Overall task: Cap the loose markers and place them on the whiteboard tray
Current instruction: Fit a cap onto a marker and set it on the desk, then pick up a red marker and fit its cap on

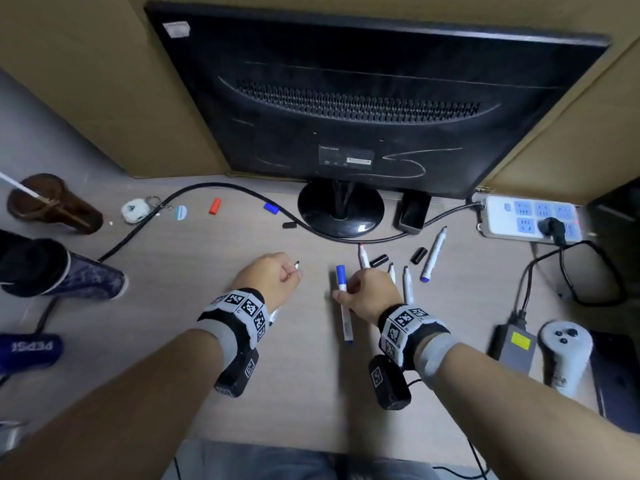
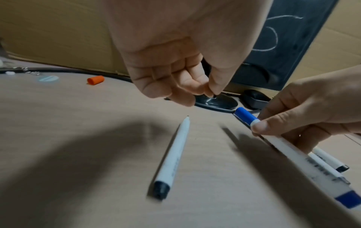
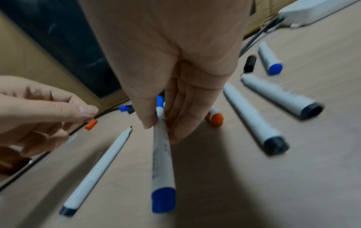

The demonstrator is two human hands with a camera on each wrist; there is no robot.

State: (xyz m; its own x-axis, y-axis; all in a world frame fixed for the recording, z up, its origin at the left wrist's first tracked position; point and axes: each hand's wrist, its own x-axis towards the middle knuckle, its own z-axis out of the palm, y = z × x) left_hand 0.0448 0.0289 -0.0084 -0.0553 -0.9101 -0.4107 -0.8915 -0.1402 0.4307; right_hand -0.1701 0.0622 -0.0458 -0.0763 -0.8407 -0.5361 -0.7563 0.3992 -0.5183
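Observation:
My right hand [image 1: 360, 292] pinches a white marker with a blue cap [image 1: 343, 299] just below the cap, thumb on one side and fingers on the other [image 3: 162, 154]; its blue tail rests toward me [image 2: 347, 200]. My left hand [image 1: 277, 275] hovers with curled fingers, thumb against fingertips [image 2: 207, 91], and I see nothing in it. Beneath it an uncapped black marker [image 2: 171, 158] lies on the desk. To the right lie an uncapped red marker [image 1: 362, 258], two uncapped black ones [image 1: 408, 285] and an uncapped blue one [image 1: 433, 256], with two black caps [image 1: 378, 260]. A red cap [image 1: 214, 206] and a blue cap [image 1: 271, 208] lie further back.
A monitor [image 1: 363, 98] on a round base [image 1: 341, 209] stands at the back, its cable [image 1: 207, 187] crossing the desk. A power strip [image 1: 530, 220], an adapter [image 1: 517, 344] and a controller [image 1: 564, 355] are on the right. Cups [image 1: 52, 202] stand at the left.

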